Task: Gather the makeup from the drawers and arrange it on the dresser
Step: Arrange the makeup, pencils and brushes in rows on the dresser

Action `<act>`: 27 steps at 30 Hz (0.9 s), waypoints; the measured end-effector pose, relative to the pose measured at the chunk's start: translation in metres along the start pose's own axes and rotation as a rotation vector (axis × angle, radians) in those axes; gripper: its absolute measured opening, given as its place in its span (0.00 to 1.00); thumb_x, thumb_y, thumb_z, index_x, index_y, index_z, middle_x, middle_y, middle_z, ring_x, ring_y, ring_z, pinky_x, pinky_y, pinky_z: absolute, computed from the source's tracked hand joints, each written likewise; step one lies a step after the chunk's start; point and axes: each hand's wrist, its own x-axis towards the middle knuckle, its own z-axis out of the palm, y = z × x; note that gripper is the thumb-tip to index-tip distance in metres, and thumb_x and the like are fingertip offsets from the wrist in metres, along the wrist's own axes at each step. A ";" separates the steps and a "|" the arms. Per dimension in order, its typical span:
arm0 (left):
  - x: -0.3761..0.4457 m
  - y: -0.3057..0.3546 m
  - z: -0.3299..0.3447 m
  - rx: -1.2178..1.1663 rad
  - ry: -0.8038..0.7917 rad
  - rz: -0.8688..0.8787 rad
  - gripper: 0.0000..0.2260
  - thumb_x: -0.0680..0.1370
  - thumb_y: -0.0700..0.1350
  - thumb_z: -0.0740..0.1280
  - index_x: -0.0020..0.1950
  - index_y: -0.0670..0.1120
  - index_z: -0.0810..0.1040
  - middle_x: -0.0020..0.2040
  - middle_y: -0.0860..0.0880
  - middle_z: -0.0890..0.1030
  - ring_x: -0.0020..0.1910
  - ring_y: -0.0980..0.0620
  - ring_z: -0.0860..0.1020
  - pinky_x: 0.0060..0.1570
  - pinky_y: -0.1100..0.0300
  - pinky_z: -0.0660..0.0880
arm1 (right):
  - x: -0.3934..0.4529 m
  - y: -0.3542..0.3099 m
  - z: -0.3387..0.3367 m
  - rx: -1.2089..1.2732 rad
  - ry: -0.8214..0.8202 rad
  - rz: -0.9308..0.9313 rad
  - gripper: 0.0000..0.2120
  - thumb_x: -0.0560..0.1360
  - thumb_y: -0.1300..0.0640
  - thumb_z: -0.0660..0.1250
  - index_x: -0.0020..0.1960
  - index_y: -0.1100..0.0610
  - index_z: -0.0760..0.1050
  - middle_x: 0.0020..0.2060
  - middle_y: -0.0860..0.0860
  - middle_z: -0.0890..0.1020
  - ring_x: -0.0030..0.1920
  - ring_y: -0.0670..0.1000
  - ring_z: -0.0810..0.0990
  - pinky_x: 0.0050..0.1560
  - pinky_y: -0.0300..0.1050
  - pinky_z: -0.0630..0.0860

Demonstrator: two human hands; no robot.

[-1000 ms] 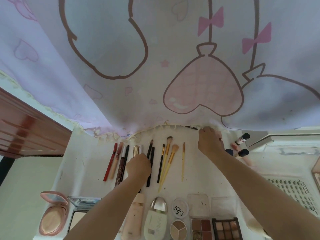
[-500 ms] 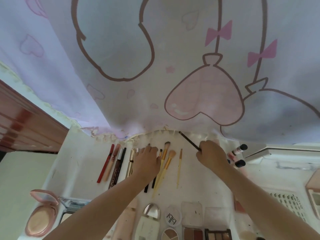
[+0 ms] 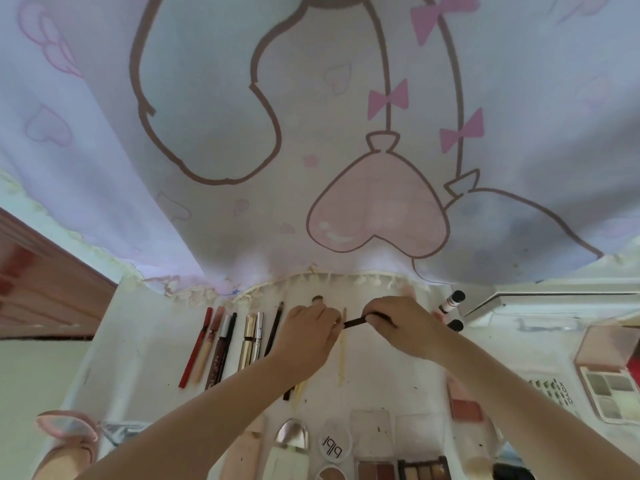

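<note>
On the white dresser top (image 3: 145,341) lies a row of makeup sticks: a red pencil (image 3: 195,346), pink and brown liners, gold tubes (image 3: 248,341) and a dark pencil (image 3: 274,329). My right hand (image 3: 403,323) pinches a thin black stick (image 3: 355,322) held level above the row. My left hand (image 3: 310,332) meets its left end with curled fingers, over the brushes. A pale yellow brush handle (image 3: 343,355) lies just below the two hands.
A printed curtain (image 3: 311,133) hangs down to the dresser's back edge. Compacts, palettes (image 3: 401,471) and a round pot (image 3: 334,445) line the front. Two dark-capped tubes (image 3: 453,301) and an open palette (image 3: 609,393) sit at the right. A wooden panel (image 3: 41,289) stands left.
My right hand picked the black stick up from the curtain's hem and brought it left. My left hand moved right over the brushes and now meets its end.
</note>
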 end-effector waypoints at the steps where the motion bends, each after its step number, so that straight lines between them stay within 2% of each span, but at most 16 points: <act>1: -0.005 0.002 -0.005 -0.056 -0.041 -0.042 0.27 0.77 0.54 0.42 0.55 0.41 0.76 0.47 0.45 0.79 0.45 0.45 0.78 0.45 0.61 0.64 | 0.000 -0.004 -0.002 0.035 0.004 -0.004 0.11 0.79 0.59 0.56 0.53 0.58 0.77 0.32 0.39 0.70 0.35 0.42 0.70 0.42 0.32 0.68; 3: -0.015 0.000 -0.006 -0.081 -0.074 -0.118 0.21 0.81 0.52 0.45 0.58 0.41 0.72 0.50 0.45 0.78 0.48 0.46 0.76 0.41 0.61 0.63 | -0.002 -0.010 -0.006 0.105 -0.016 -0.004 0.11 0.79 0.59 0.56 0.54 0.59 0.77 0.30 0.41 0.70 0.31 0.41 0.68 0.35 0.31 0.66; 5: -0.023 0.000 -0.006 -0.032 -0.143 -0.158 0.17 0.82 0.51 0.47 0.57 0.43 0.70 0.46 0.48 0.78 0.45 0.47 0.76 0.38 0.61 0.64 | -0.005 -0.016 -0.009 0.118 -0.087 -0.030 0.11 0.79 0.59 0.57 0.53 0.59 0.77 0.28 0.42 0.69 0.28 0.42 0.66 0.33 0.31 0.66; 7: -0.030 -0.007 -0.007 0.036 -0.163 -0.126 0.27 0.78 0.60 0.40 0.56 0.43 0.69 0.38 0.51 0.75 0.40 0.47 0.76 0.35 0.62 0.65 | -0.008 -0.019 -0.008 0.097 -0.123 -0.058 0.11 0.79 0.59 0.57 0.53 0.59 0.77 0.27 0.42 0.68 0.28 0.40 0.68 0.36 0.30 0.66; 8: -0.033 -0.013 -0.007 0.072 -0.174 -0.090 0.34 0.72 0.63 0.34 0.56 0.44 0.70 0.37 0.51 0.75 0.39 0.47 0.77 0.34 0.62 0.65 | -0.009 -0.020 -0.007 0.095 -0.125 -0.064 0.11 0.79 0.59 0.57 0.53 0.59 0.77 0.27 0.42 0.68 0.28 0.40 0.69 0.37 0.29 0.65; 10: -0.035 -0.023 -0.011 0.104 -0.207 -0.067 0.40 0.64 0.63 0.29 0.55 0.44 0.71 0.35 0.51 0.75 0.34 0.48 0.76 0.31 0.62 0.66 | -0.012 -0.023 -0.003 0.065 -0.121 -0.070 0.12 0.79 0.59 0.57 0.55 0.59 0.77 0.28 0.41 0.69 0.30 0.41 0.68 0.35 0.26 0.61; 12: -0.032 -0.024 -0.013 0.092 -0.229 -0.047 0.36 0.68 0.62 0.31 0.53 0.45 0.71 0.30 0.55 0.68 0.26 0.55 0.67 0.28 0.65 0.62 | -0.012 -0.025 0.001 0.075 -0.105 -0.091 0.11 0.79 0.59 0.57 0.55 0.59 0.77 0.29 0.40 0.70 0.31 0.42 0.69 0.36 0.27 0.63; 14: -0.028 -0.022 -0.018 0.079 -0.238 -0.047 0.25 0.75 0.59 0.38 0.49 0.47 0.70 0.28 0.57 0.64 0.25 0.59 0.63 0.29 0.67 0.61 | -0.014 -0.021 0.001 0.099 -0.067 -0.108 0.11 0.78 0.59 0.58 0.53 0.59 0.78 0.29 0.41 0.71 0.31 0.39 0.72 0.36 0.31 0.67; 15: -0.029 -0.026 -0.022 0.059 -0.242 -0.092 0.20 0.78 0.57 0.41 0.46 0.49 0.68 0.29 0.56 0.65 0.26 0.60 0.64 0.32 0.67 0.64 | -0.016 -0.014 -0.004 0.114 -0.019 -0.086 0.11 0.78 0.57 0.58 0.51 0.57 0.79 0.29 0.42 0.72 0.31 0.39 0.75 0.36 0.32 0.68; 17: -0.038 -0.042 -0.032 0.001 -0.233 -0.247 0.16 0.82 0.52 0.46 0.45 0.49 0.69 0.34 0.52 0.74 0.36 0.56 0.74 0.50 0.60 0.70 | -0.025 0.002 -0.023 0.216 0.123 0.035 0.10 0.78 0.58 0.59 0.45 0.50 0.78 0.28 0.47 0.76 0.28 0.49 0.79 0.36 0.49 0.75; 18: -0.044 -0.051 -0.037 0.019 -0.231 -0.301 0.15 0.82 0.50 0.47 0.48 0.47 0.71 0.39 0.48 0.78 0.46 0.51 0.77 0.59 0.55 0.67 | -0.030 0.008 -0.035 0.255 0.193 0.088 0.11 0.78 0.60 0.59 0.43 0.49 0.77 0.27 0.46 0.78 0.28 0.53 0.79 0.34 0.50 0.77; 20: -0.053 -0.058 -0.044 0.104 -0.262 -0.317 0.15 0.82 0.50 0.47 0.52 0.45 0.71 0.46 0.44 0.80 0.54 0.46 0.76 0.64 0.52 0.63 | -0.034 0.010 -0.048 0.212 0.260 0.084 0.10 0.77 0.63 0.60 0.44 0.51 0.77 0.25 0.43 0.76 0.28 0.46 0.74 0.30 0.35 0.73; 22: -0.053 -0.052 -0.044 0.124 -0.291 -0.240 0.16 0.81 0.54 0.45 0.47 0.48 0.68 0.38 0.49 0.78 0.44 0.49 0.77 0.64 0.52 0.64 | -0.029 0.000 -0.043 0.171 0.233 0.027 0.09 0.77 0.63 0.60 0.49 0.54 0.77 0.26 0.45 0.73 0.26 0.44 0.70 0.29 0.30 0.68; 24: -0.046 -0.037 -0.045 0.109 -0.299 -0.179 0.17 0.78 0.58 0.42 0.43 0.50 0.64 0.30 0.56 0.69 0.31 0.56 0.71 0.63 0.52 0.66 | -0.024 -0.012 -0.030 0.187 0.191 -0.033 0.09 0.77 0.64 0.59 0.50 0.58 0.78 0.27 0.46 0.71 0.26 0.42 0.70 0.30 0.29 0.66; 26: -0.044 -0.031 -0.041 0.094 -0.289 -0.179 0.15 0.80 0.57 0.44 0.44 0.50 0.63 0.29 0.57 0.65 0.29 0.58 0.68 0.57 0.56 0.70 | -0.020 -0.018 -0.019 0.184 0.147 -0.078 0.09 0.77 0.65 0.59 0.50 0.62 0.78 0.28 0.43 0.70 0.29 0.37 0.72 0.32 0.27 0.67; 27: -0.046 -0.031 -0.039 0.067 -0.267 -0.182 0.16 0.80 0.58 0.44 0.44 0.50 0.63 0.29 0.57 0.65 0.29 0.59 0.67 0.49 0.61 0.72 | -0.018 -0.018 -0.015 0.191 0.137 -0.085 0.09 0.77 0.64 0.59 0.50 0.62 0.79 0.29 0.43 0.71 0.31 0.36 0.73 0.34 0.27 0.67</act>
